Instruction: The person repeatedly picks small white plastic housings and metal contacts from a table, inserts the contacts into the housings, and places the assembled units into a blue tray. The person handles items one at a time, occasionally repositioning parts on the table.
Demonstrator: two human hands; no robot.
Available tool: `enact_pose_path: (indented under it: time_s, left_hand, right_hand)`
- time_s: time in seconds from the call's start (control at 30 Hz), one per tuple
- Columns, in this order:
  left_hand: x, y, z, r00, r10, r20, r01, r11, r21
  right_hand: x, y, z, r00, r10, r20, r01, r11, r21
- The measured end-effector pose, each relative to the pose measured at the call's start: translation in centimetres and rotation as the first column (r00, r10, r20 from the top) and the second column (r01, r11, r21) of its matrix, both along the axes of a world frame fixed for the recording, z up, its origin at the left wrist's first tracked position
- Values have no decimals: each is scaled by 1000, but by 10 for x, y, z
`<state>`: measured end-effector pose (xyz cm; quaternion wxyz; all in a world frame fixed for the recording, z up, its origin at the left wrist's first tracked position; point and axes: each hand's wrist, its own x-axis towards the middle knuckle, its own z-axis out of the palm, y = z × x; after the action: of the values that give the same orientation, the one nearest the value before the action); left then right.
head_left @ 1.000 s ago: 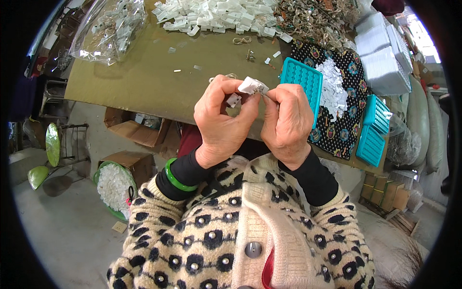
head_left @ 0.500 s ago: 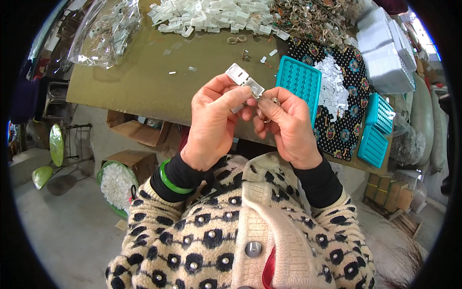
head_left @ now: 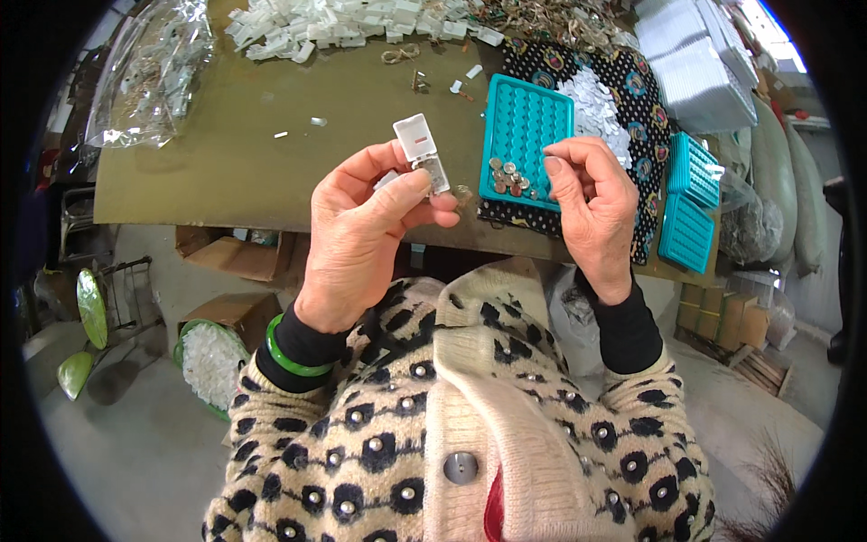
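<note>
My left hand (head_left: 361, 217) grips a small white plastic case (head_left: 415, 140) between thumb and fingers. Its hinged lid stands up, and small metal parts show in the lower half, partly under my thumb. Just past those fingertips is a blurred round thing (head_left: 462, 193). My right hand (head_left: 591, 203) is over the right side of a teal ridged tray (head_left: 522, 83), thumb and forefinger closed together; whatever they pinch, if anything, does not show. Several shiny round metal discs (head_left: 508, 177) lie in the tray's lower left corner.
White plastic cases (head_left: 334, 25) are heaped at the back, beside tangled string-like pieces (head_left: 560, 20). White flat pieces (head_left: 596, 113) lie on a dark patterned cloth (head_left: 533, 61). More teal trays (head_left: 685, 242) and white stacks (head_left: 709, 90) are at right, a clear bag (head_left: 149, 77) at left.
My right hand has left the case and moved right, over the tray. My left hand has shifted left with the case. Discs now show in the tray corner that my hand covered before.
</note>
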<state>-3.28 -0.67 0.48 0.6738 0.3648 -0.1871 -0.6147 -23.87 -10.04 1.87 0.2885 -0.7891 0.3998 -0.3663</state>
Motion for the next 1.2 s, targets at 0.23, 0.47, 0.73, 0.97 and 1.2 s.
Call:
enact_pose_path:
  time_s: [0.23,0.47,0.73,0.97,1.2]
  left_hand:
    - [-6,2,-10,993,-78,-90,91,983,159]
    - [-6,0,-9,983,-121,-141,144,975,168]
    - [-9,-6,-12,972,-127,-199,162,972,171]
    - [-15,-11,-9,969,-118,-219,160,970,185]
    - [-17,-12,-10,981,-141,-134,167,963,212]
  right_hand:
    - [-12,7,-18,956,-25,-294,-79,938,-337]
    - [-3,-4,-20,926,66,-373,-178,944,-277]
    - [-12,-8,-9,935,81,-345,-164,962,-219]
    - [-8,-6,-14,891,132,-434,-264,930,-258]
    - [-9,-14,-15,945,166,-283,-211,968,-136]
